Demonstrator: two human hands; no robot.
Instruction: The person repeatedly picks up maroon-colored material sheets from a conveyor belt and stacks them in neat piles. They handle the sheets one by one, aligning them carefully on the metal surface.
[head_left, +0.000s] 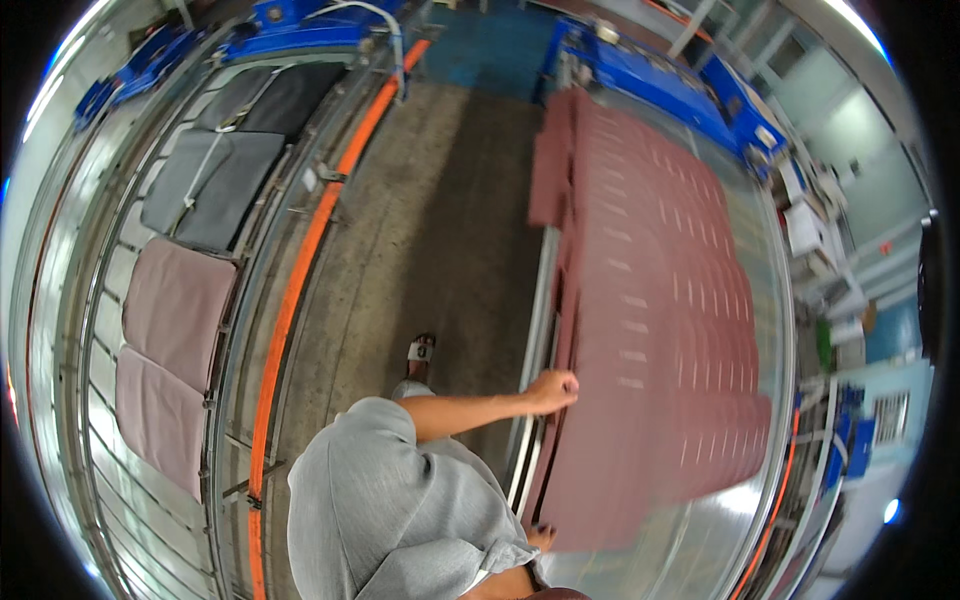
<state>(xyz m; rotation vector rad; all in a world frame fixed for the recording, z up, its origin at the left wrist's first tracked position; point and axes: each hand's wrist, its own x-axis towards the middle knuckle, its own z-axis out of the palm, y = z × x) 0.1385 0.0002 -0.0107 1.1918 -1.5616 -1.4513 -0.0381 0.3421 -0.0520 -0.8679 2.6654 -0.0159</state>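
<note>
A broad maroon sheet (600, 450), flexible and blurred, lies across the near part of a long table. My left hand (553, 391) is closed at its near edge, the arm stretched out over the table's metal rail. Lower down, my right hand (541, 536) has its fingers curled at the sheet's corner; my grey shirt (405, 502) hides part of it. Beyond my left hand, several overlapping maroon sheets (697, 225) run along the table, with rows of pale marks or slits on them.
A metal rack on the left bears dark grey sheets (214, 184) and pinkish sheets (180, 307). An orange rail (307, 236) runs beside it. Blue machine frames (660, 75) stand at the table's far end. Concrete floor (375, 187) lies between rack and table.
</note>
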